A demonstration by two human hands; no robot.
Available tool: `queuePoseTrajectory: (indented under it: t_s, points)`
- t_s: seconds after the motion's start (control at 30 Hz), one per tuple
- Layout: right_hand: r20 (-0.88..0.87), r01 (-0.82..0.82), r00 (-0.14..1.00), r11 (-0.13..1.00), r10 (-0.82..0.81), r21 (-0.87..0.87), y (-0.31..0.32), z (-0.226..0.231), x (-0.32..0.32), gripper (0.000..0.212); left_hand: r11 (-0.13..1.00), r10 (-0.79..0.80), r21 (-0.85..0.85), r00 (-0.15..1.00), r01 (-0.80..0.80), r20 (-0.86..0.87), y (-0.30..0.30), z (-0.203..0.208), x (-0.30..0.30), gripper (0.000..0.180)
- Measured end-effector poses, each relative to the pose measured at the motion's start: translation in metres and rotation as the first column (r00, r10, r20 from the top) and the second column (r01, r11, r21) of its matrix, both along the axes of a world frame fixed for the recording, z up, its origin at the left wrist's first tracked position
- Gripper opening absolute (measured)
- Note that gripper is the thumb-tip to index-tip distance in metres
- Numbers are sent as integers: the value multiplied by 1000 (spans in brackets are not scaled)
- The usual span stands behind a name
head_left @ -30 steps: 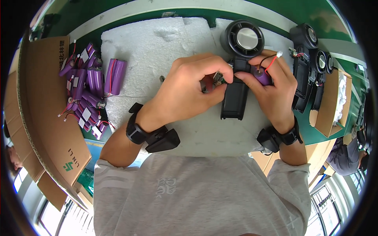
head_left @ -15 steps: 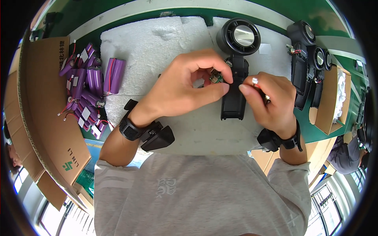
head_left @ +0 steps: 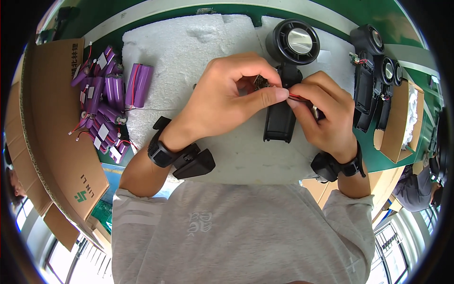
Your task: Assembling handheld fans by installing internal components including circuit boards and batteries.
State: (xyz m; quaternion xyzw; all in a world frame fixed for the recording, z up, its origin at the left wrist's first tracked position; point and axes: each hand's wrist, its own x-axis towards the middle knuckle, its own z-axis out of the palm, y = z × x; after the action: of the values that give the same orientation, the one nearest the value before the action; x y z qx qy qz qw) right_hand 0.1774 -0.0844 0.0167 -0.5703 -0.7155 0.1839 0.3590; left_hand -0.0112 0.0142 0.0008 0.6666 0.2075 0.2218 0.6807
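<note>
A small circuit board (head_left: pixel 260 82) sits in my left hand (head_left: pixel 229 94), whose thumb and index finger are closed in a pinch. Thin red and black wires (head_left: pixel 296 97) run between the fingertips of my right hand (head_left: pixel 327 106), also closed. The two hands' fingertips meet over the black handle housing (head_left: pixel 279 124); the wire ends are hidden there. This housing lies on the pale work surface below a round black fan head (head_left: pixel 293 42) with a silver centre.
Purple battery packs (head_left: pixel 111 92) with wires are heaped at the left, one pair (head_left: pixel 139 85) lying apart on white foam (head_left: pixel 175 52). A large cardboard box (head_left: pixel 61 132) stands at far left. More black fan units (head_left: pixel 366 85) and a small open carton (head_left: pixel 395 125) are at right.
My right hand has moved left and slightly up, bringing the wires to my left fingertips. A white connector visible at the right fingers before is now hidden.
</note>
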Motion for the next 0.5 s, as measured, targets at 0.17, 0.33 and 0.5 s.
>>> queuePoseTrajectory:
  t_s: [0.17,0.33,0.5]
  points:
    - [-81,13,997,1000,-15,-23,2,0,2,12,994,6,-107,1000,-9,-24,2,1,-3,9]
    - [-101,41,994,995,-50,-94,1,-1,3,13,988,-37,-156,995,23,-91,5,7,-3,13]
    - [-138,-1,990,994,-14,-106,2,1,7,13,969,-50,-245,997,33,-63,5,11,-3,26]
